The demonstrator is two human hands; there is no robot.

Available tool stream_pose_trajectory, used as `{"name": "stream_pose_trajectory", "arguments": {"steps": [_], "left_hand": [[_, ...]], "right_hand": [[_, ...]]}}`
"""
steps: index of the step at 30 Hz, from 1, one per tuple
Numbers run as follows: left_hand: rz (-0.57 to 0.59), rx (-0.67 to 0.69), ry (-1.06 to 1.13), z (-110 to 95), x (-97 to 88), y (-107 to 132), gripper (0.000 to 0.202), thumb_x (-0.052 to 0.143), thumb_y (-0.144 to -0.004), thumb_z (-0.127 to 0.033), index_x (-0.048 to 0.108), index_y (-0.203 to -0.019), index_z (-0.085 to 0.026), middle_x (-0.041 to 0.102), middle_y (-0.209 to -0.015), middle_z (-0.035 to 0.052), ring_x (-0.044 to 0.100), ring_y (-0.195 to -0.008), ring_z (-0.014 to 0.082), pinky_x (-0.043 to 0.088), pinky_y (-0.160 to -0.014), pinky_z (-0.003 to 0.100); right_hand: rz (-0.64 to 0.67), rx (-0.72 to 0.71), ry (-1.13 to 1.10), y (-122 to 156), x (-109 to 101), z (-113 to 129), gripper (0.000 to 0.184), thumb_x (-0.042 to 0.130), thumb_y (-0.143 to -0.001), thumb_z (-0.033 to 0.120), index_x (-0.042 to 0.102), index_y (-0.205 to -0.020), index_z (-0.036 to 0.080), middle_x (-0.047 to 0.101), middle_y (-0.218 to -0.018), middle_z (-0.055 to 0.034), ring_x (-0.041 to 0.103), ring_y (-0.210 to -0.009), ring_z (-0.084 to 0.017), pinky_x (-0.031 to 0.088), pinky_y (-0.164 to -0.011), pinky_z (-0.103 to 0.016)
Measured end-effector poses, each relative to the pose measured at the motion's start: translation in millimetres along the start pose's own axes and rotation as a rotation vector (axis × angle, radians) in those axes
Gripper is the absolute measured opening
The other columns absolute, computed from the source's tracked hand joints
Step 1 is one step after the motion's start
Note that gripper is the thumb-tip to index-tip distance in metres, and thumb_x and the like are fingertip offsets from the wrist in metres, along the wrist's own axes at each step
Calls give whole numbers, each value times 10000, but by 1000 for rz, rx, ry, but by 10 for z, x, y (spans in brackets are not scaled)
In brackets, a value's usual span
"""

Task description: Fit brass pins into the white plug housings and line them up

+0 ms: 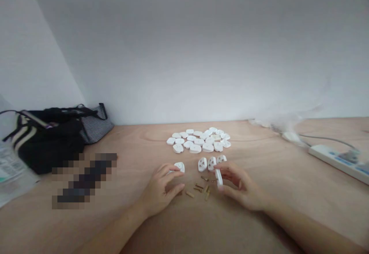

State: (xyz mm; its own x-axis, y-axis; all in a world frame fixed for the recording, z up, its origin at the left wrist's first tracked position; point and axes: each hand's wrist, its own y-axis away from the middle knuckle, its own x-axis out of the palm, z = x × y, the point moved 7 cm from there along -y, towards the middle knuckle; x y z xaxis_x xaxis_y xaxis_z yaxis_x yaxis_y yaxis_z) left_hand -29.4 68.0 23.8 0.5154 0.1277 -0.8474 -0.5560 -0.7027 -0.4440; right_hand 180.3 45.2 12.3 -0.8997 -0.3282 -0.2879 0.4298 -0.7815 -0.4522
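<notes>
My right hand (240, 186) pinches a white plastic plug housing (219, 178) on edge between thumb and fingers. My left hand (160, 188) is open, thumb and fingers apart, its palm low over the wooden table (132, 161). Just behind its fingertips lies a white plug piece (180, 166), partly covered; I cannot tell whether they touch. Between my hands several small brass pins (198, 187) are scattered. A short row of white plug housings with slots (202, 164) stands behind the pins, the rightmost partly hidden by my right hand.
Farther back, several white plug pieces (198, 142) lie in a loose group. At right are a power strip (337, 161) with a cable and a clear plastic bag (288, 125). A black bag (54, 138) and a blurred-out dark object (88, 181) are at left.
</notes>
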Motion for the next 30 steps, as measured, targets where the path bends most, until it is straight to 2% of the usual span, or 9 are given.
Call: {"name": "stream_pose_trajectory", "arguments": {"steps": [2, 4, 9, 12, 15, 20, 23, 27, 30], "left_hand": [[-28, -24, 28, -88, -13, -22, 162, 538, -853, -288, 658, -906, -192, 622, -869, 64, 566, -870, 211, 453, -794, 345], [-17, -33, 41, -203, 7, -57, 169, 530, -860, -291, 666, -847, -192, 605, -778, 48, 561, -793, 195, 443, -733, 320], [85, 80, 39, -588, 148, -202, 166, 580, -838, -318, 656, -957, -230, 625, -844, 34, 543, -817, 197, 398, -744, 326], [117, 145, 22, -734, 217, -272, 144, 538, -870, -283, 664, -892, -215, 644, -825, 31, 540, -809, 193, 375, -731, 329], [121, 126, -32, -708, 209, -291, 194, 515, -882, -252, 665, -772, -196, 638, -751, 29, 538, -765, 188, 356, -703, 330], [165, 17, -55, -471, 115, -205, 143, 596, -833, -256, 683, -730, -209, 641, -696, 11, 559, -743, 185, 349, -705, 316], [175, -11, -10, -395, 91, -162, 88, 635, -804, -296, 697, -824, -237, 650, -755, 10, 572, -754, 187, 370, -728, 315], [69, -70, 83, -381, 32, -198, 305, 666, -765, -343, 631, -1044, -224, 623, -966, 46, 563, -907, 222, 414, -794, 324], [93, -10, 226, -497, 77, -250, 449, 700, -738, -315, 565, -1159, -235, 588, -1113, 50, 541, -1020, 219, 413, -880, 314]], "right_hand": [[6, 25, -84, -2, 37, -9, 383, 587, -834, 291, 448, -1186, 237, 543, -1182, -101, 533, -1118, -216, 428, -972, -435], [22, 37, -86, -6, 76, 5, 384, 602, -827, 306, 455, -1174, 232, 547, -1180, -102, 538, -1113, -218, 435, -967, -433], [40, -1, -28, -6, 153, 78, 383, 607, -819, 274, 471, -1175, 230, 546, -1146, -85, 546, -1084, -203, 455, -947, -385], [39, -29, -14, 7, 190, 110, 384, 613, -807, 243, 480, -1167, 227, 548, -1110, -79, 554, -1051, -200, 467, -926, -370], [21, -51, 57, 2, 186, 129, 372, 639, -780, 229, 510, -1129, 223, 555, -1069, -72, 557, -1013, -203, 477, -900, -364], [-85, -11, 46, -49, 76, 18, 325, 612, -796, 202, 506, -1103, 219, 571, -1067, -77, 570, -995, -205, 472, -897, -376], [-142, 15, 10, -59, 26, -83, 314, 621, -791, 209, 504, -1082, 221, 590, -1056, -69, 587, -975, -204, 476, -890, -381], [-156, 30, 145, -42, 21, -67, 321, 652, -762, 222, 543, -1064, 221, 612, -1033, -61, 570, -974, -219, 454, -895, -393], [-112, 38, 150, -35, 75, 24, 328, 659, -752, 211, 553, -1062, 218, 625, -998, -49, 570, -944, -211, 453, -877, -381]]}}
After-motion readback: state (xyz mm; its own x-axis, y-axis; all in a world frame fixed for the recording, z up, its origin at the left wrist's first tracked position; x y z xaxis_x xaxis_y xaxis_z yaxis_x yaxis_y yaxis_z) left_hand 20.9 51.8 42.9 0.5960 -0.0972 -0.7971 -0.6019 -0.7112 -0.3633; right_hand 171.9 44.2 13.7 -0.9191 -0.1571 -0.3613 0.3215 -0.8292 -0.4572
